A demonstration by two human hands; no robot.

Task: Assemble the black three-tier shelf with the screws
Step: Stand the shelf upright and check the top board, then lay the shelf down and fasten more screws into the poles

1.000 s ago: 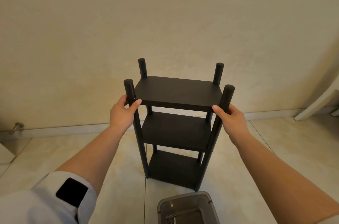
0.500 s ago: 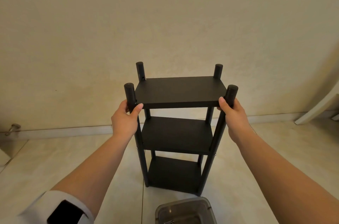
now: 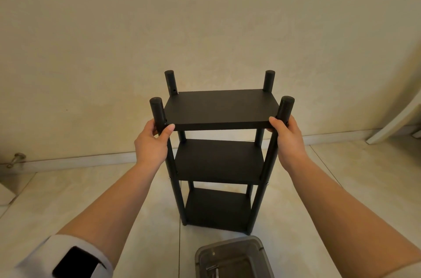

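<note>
A black three-tier shelf stood upright on the pale tiled floor at the centre of your view, in front of a cream wall. Its four round posts rose above the top board. Your left hand, at nine o'clock from the shelf, gripped the near left post just below the top board, thumb against the board's front edge. Your right hand, at three o'clock, gripped the near right post the same way. At six o'clock, near the shelf's foot, sat a clear plastic tub with small metal parts inside. A white sleeve showed at seven o'clock.
</note>
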